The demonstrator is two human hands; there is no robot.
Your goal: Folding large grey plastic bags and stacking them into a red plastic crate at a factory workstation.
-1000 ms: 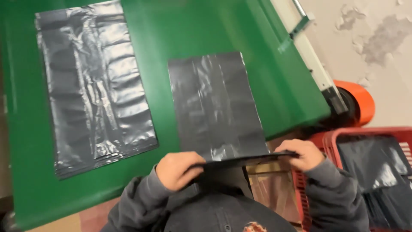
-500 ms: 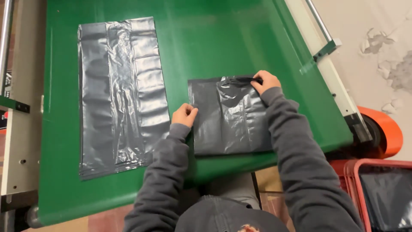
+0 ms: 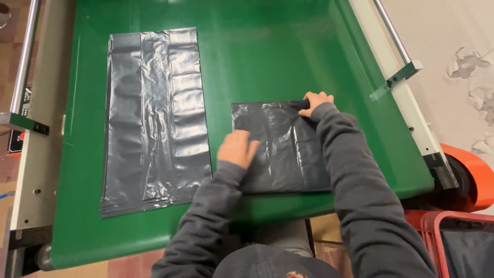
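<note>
A folded dark grey plastic bag (image 3: 280,149) lies on the green belt (image 3: 288,56) right in front of me. My left hand (image 3: 237,148) rests flat on the bag's left part, fingers spread. At the bag's far right corner, my right hand (image 3: 316,101) presses on the folded top edge with curled fingers. A larger stack of flat dark grey plastic bags (image 3: 154,118) lies to the left, unfolded and apart from both hands.
A metal side rail with a bracket (image 3: 404,72) runs along the belt's right edge. Below right stand an orange drum (image 3: 471,177) and a red crate (image 3: 453,242) holding dark bags. A grey machine frame (image 3: 31,128) borders the left.
The bag went from held up by its near edge to folded in half on the belt. My left hand has slid right, onto the bag's surface.
</note>
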